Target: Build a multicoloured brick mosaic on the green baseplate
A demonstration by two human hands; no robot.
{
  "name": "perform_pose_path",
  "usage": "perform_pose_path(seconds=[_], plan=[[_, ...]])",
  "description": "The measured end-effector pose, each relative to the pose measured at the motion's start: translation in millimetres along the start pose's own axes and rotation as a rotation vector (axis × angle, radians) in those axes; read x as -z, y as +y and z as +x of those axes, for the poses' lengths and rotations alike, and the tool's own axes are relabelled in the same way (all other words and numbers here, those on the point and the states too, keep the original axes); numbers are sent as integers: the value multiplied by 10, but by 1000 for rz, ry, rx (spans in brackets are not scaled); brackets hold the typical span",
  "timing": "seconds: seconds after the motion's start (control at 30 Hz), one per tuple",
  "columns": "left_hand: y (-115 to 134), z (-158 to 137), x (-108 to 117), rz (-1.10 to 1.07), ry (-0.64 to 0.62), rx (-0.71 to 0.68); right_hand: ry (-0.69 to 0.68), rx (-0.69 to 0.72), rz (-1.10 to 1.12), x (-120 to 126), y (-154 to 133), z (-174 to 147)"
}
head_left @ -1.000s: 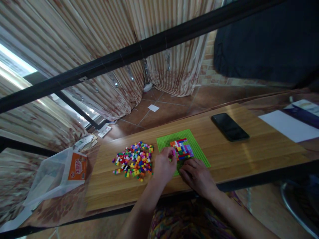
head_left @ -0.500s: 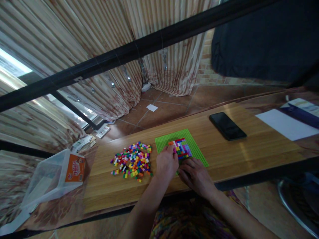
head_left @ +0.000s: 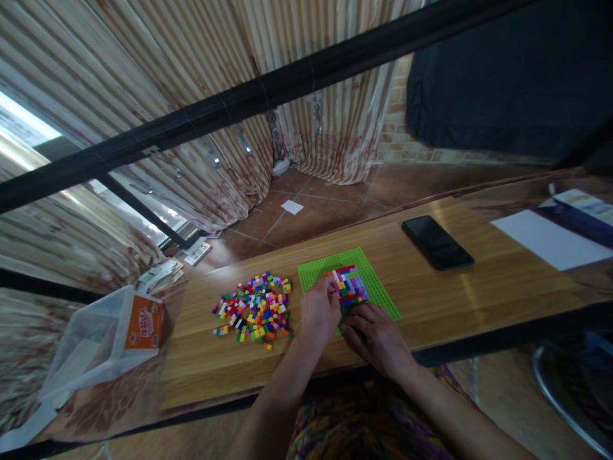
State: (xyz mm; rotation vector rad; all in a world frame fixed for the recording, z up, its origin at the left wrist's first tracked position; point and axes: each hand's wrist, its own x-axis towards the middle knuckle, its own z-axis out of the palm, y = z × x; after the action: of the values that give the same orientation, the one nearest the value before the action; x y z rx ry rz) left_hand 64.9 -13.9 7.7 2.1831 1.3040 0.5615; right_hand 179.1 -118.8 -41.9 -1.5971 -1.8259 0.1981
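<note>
A green studded baseplate lies on the wooden board, with a patch of small multicoloured building bricks pressed on its middle. My left hand is closed in a pinch at the left edge of this patch. Its fingertips touch the bricks there, and whatever is between them is hidden. Along the near edge of the baseplate rests my right hand, palm down with its fingers laid out and the thumb apart; no object shows in it. Left of the plate spreads a pile of loose bricks in many colours.
A black phone lies right of the baseplate, with white paper beyond it. At the far left sits a clear plastic box with an orange label. The wooden board ends close in front of me.
My left hand has shifted very slightly at the left edge of the brick patch. My right hand stays in place on the baseplate's near edge.
</note>
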Motion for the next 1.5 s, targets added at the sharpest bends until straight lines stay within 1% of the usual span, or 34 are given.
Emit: perform_pose_path(seconds=[0.27, 0.4, 0.57, 0.8, 1.13, 1.3, 1.5], plan=[[35, -9, 31, -34, -16, 21, -1, -25, -1, -9, -6, -7], [14, -12, 21, -45, -39, 28, 0, -19, -11, -12, -2, -6], [-5, -17, 13, -79, -31, 21, 12, -16, 1, -12, -2, -5], [33, -26, 22, -88, -19, 35, 10, -12, -5, -12, 0, -2], [60, -10, -32, -115, 9, 49, 14, -16, -4, 3, -22, 4], [14, -21, -36, -143, 19, 69, 9, -16, 6, -5, -16, -1], [-7, -51, -7, -77, 3, 66, 7, -18, 4, -3, -18, -4]])
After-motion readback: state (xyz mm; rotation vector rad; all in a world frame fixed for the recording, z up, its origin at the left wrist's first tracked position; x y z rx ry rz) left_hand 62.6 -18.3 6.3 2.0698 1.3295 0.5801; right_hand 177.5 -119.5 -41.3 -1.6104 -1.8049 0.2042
